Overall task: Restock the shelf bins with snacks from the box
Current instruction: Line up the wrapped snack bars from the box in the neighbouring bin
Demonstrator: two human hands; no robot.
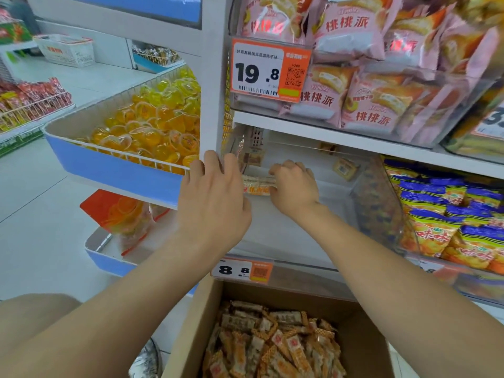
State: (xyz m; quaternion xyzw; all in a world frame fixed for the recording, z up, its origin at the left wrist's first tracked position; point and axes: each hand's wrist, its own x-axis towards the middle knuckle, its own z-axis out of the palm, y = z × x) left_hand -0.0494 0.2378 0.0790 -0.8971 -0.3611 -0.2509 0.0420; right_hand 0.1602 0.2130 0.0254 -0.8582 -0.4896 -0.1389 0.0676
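Snack bars [257, 185] between left hand [215, 192] and right hand [293, 186]

Plenty of bare floor in the clear bin [294, 236], only a few stray packets [344, 167] at the back. Hemmed in by white post [211, 105] on the left, chip bags [436, 227] behind the right wall, shelf board [354, 136] overhead. Front-left corner blocked by left hand [215, 192], right hand [293, 186], snack bar [257, 185] between.

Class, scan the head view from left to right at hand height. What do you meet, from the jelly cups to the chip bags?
In order: jelly cups → left hand → snack bars → right hand → chip bags.
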